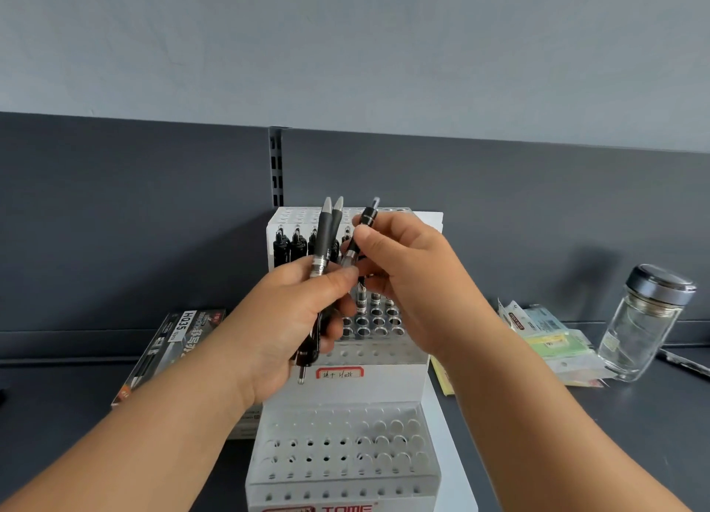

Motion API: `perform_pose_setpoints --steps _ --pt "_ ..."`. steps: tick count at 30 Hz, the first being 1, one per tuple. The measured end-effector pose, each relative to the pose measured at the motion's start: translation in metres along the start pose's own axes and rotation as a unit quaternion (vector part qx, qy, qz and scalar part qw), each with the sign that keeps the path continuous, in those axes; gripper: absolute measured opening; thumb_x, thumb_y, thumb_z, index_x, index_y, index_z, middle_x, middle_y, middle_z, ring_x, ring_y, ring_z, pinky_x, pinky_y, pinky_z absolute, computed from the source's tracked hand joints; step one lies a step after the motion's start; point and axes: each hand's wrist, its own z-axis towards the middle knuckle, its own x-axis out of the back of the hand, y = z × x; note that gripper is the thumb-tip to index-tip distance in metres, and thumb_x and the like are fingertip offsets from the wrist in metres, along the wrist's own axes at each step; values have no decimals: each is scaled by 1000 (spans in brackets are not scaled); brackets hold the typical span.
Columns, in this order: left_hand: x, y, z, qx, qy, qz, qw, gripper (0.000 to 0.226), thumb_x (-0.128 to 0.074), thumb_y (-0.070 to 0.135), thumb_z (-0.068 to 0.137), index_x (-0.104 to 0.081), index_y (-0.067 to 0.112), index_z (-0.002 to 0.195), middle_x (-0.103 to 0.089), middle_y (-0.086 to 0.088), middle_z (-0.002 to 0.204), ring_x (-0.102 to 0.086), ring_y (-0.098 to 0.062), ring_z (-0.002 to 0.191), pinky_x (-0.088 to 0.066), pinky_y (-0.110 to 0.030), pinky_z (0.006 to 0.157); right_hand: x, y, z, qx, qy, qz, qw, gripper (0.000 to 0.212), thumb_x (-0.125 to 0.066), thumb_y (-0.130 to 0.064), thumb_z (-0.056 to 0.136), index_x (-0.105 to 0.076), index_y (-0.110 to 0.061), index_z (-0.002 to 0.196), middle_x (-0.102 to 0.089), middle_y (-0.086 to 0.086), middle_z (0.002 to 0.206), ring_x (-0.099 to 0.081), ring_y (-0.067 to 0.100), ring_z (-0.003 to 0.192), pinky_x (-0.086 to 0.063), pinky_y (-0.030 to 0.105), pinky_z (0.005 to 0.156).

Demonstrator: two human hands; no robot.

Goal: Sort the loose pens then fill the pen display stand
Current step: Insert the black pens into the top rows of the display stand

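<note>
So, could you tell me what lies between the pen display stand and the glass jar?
Head view: a heap of flat paper packets on the counter, between pen display stand and glass jar.

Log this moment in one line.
left hand: grips pen bundle | right hand: pinches single pen | stand: many holes empty

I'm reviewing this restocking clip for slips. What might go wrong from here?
The left hand grips two pens bunched together; one may slip out while the right hand pinches a third pen beside them. Going in, that pen might knock the standing pens at the back of the stand.
</note>
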Motion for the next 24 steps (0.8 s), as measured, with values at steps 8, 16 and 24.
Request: perform_pose_setpoints --steps 8,16,24 --pt "1 1 -2 10 13 -31 999 4 -59 15 90 -59 11 90 -66 -7 66 -51 -13 48 -36 -19 39 17 -1 6 -6 50 96 994 1 -60 -17 92 -61 -17 91 -62 -1 72 -55 12 64 -49 26 63" --pt "-1 0 1 16 50 -50 997 7 -58 19 92 -60 12 94 -70 -7 72 -58 -14 52 -41 -22 43 22 -7 2 22 26 99 994 15 -48 -13 98 -61 -11 93 -68 1 76 -64 14 68 -55 26 67" --pt "3 -3 1 41 67 -23 997 21 -64 32 87 -58 12 89 -54 -3 64 -50 -13 46 -48 -27 43 33 -5 8 114 160 -207 958 18 -46 -17 98 -58 -27 87 -66 -5 77 -66 16 69 -57 37 71"
